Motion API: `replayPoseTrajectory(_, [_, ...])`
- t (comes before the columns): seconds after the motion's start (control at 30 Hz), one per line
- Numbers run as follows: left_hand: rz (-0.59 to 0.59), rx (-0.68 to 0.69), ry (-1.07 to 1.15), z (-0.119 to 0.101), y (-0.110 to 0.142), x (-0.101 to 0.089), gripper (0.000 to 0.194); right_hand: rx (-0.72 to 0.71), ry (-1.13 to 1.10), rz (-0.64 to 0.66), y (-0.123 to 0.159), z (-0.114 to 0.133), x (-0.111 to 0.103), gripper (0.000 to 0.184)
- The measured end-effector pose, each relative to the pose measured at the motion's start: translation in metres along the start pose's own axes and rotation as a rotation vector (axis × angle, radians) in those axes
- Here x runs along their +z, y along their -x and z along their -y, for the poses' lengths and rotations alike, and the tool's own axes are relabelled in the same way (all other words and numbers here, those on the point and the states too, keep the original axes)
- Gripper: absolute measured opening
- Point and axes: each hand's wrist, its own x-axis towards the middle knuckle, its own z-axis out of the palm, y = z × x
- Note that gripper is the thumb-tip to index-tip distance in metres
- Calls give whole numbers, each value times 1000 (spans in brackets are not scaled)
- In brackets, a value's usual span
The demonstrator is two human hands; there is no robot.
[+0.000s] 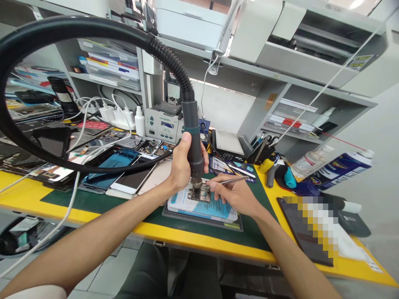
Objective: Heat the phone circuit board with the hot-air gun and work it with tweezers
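Note:
My left hand [182,162] is wrapped round the dark handle of a hot air gun [192,124], held upright with its metal nozzle pointing down. Just under the nozzle lies a small phone circuit board [202,196], partly hidden by it. My right hand [232,192] pinches slim metal tweezers [232,180], whose tip reaches the board beside the nozzle; whether it touches cannot be made out. The board rests on a blue and white printed packet [183,206], which lies on a dark perforated mat [202,223]. From the gun's top a thick black hose [77,21] loops to the left.
Behind the hands stands a grey hot air station [163,124] beside a white bottle [139,121]. Several phones, one with a white front [134,176], and white cables crowd the left. At the right are a blue spray can [339,168] and a dark flat panel [302,232].

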Motion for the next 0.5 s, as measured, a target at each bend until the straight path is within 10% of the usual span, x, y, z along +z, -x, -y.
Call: replayPoseTrajectory(0.5, [4, -4, 14, 0, 0, 0, 66, 8, 0, -10, 0, 3, 1, 43])
